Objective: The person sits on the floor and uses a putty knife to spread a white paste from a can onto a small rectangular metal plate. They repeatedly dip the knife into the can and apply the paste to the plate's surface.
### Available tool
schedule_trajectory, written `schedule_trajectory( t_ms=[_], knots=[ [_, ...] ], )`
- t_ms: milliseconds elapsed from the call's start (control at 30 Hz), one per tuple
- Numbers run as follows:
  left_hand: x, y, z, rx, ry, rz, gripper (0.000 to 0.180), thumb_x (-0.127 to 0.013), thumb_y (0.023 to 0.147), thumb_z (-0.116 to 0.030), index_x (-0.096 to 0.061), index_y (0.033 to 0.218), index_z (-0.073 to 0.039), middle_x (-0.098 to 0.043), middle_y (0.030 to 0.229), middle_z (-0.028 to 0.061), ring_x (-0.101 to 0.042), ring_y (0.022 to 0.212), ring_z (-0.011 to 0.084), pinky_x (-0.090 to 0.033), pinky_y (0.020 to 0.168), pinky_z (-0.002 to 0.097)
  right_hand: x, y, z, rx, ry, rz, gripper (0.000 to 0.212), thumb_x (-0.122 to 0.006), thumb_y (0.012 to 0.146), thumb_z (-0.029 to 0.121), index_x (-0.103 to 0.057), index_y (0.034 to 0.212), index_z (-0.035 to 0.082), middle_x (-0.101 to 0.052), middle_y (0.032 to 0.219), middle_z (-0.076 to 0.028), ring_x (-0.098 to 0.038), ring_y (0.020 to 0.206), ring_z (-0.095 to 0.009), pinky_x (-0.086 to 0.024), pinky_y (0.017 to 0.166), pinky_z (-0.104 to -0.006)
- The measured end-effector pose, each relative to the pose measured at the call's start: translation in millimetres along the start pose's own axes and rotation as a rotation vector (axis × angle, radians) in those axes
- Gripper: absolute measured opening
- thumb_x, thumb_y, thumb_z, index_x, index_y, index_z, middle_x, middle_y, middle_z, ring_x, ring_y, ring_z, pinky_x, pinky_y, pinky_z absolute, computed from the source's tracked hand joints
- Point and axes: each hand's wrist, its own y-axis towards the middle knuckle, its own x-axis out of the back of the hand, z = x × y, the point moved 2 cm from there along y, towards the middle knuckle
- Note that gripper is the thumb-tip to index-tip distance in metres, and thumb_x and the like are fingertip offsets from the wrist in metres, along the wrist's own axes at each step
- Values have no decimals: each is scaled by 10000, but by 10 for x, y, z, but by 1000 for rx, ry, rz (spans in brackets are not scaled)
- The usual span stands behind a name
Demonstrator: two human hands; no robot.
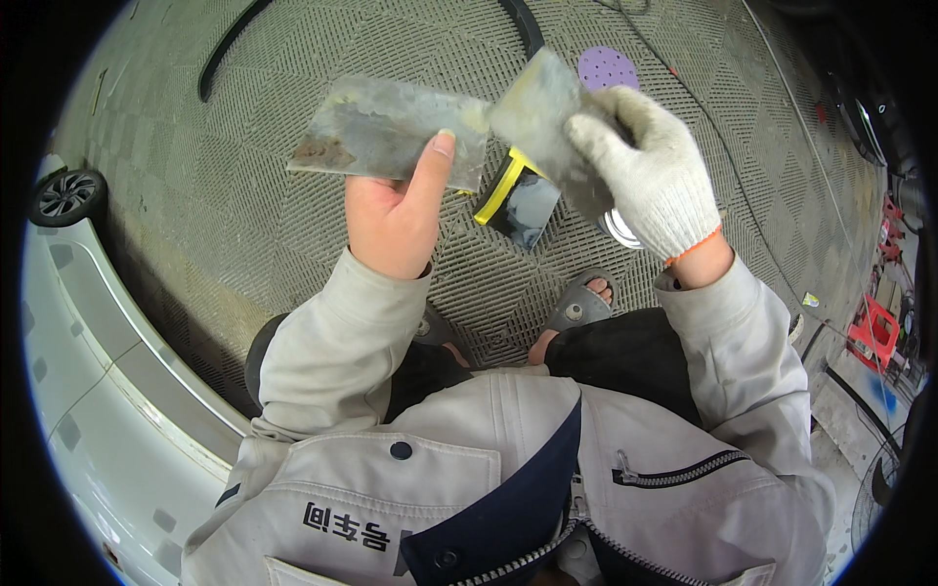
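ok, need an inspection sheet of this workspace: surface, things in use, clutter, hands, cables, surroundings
Surface: grey ribbed floor.
Things in use: stained left plate and right plate; they meet in view, contact unclear. Dark panel with yellow-taped edge below them.
Clutter: purple perforated disc, black curved strips, round metallic item, partly hidden.
Hands: left hand, bare, grips left plate, thumb on top; right hand, gloved, grips right plate.
Cables: dark cable on the floor, to the right.
Surroundings: silver bodywork and wheel at left; red plastic item at right.
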Motion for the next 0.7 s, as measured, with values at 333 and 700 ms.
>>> schedule_trajectory(
  t_ms=[333, 700],
  knots=[
    [36, 0, 96, 157, -75, 16, 235, -650, 1107, -173, -731, 1172, 37, -770, 1095, 46, -689, 960, 108, -536, 850, 278, -117, -35, -203, 188, -708, 389, 286, -624, 1007, 220, -768, 1164, 29, -762, 1082, -198, -732, 1000, -398, -589, 916, -471],
    [-34, -25, 59, 240, -194, -62, 293, -613, 1138, -242, -720, 1170, 28, -758, 1066, 48, -688, 951, 101, -555, 850, 279, -34, 57, -214, -84, -94, 279, 452, -629, 961, 267, -716, 1271, -50, -781, 1019, -210, -767, 948, -279, -594, 873, -371]
  ],
)
